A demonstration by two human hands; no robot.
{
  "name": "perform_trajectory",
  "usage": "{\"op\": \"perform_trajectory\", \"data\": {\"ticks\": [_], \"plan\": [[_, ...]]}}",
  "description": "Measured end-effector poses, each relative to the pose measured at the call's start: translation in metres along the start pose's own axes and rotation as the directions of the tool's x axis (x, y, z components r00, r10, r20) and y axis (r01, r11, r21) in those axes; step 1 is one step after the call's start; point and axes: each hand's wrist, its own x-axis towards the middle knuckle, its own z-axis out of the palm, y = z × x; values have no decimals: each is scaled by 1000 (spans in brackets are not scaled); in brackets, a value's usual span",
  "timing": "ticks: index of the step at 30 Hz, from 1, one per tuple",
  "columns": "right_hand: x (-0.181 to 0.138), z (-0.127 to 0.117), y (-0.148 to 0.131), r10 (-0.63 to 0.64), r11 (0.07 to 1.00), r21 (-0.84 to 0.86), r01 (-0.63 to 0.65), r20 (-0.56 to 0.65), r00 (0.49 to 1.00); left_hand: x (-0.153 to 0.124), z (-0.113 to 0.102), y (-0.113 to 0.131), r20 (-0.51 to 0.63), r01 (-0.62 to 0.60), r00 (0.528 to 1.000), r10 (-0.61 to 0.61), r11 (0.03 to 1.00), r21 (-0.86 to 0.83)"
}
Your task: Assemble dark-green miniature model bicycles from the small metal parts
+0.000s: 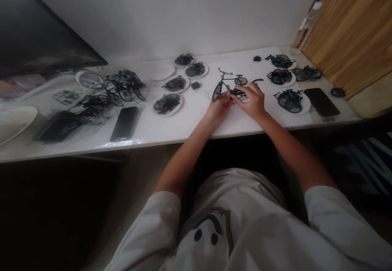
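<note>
A small dark green model bicycle stands on the white tabletop, front wheel to the left. My left hand pinches its lower frame near the middle. My right hand is closed on the frame's rear part, fingers curled over it. Both hands meet at the bike's centre, which hides the small parts there.
White plates with dark bicycle parts lie to the left and to the right. A heap of assembled model bikes sits far left. Two dark phones lie flat. A wooden panel stands at right, a dark screen at left.
</note>
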Motion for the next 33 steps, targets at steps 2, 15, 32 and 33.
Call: {"op": "perform_trajectory", "data": {"ticks": [2,15,32,33], "plan": [[-1,1,1,-9,1000,-8,9,-12,1000,1,-2,-1,25,-7,1000,6,1000,19],[-2,4,5,-58,998,1,58,-37,998,5,-6,-3,104,-64,993,53,993,103],[-1,3,3,-8,1000,11,8,12,1000,2,-3,-2,41,-22,999,20,999,35],[-1,3,3,-2,1000,17,2,19,1000,2,-3,-2,38,-22,999,21,999,35]]}}
